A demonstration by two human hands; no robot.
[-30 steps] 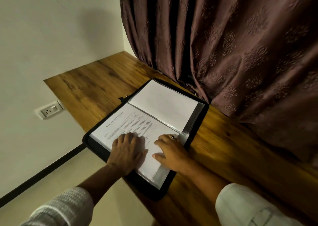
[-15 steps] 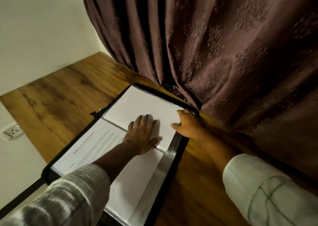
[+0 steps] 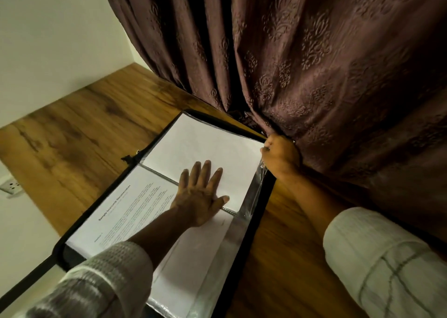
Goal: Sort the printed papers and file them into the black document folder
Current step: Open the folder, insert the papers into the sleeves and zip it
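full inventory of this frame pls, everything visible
folder: 1, black, open flat on the table
printed paper: 1, white with black text, near page of folder
blank sheet: 1, white, far page
plastic sleeves: count unclear, clear, along folder's right edge
table: 1, brown wood, under folder
curtain: 1, dark brown, patterned, behind table
wall: white, left
socket: 1, white, on wall at left edge
left hand: 1, flat across folder's spine
right hand: 1, grips folder's far right corner, by curtain
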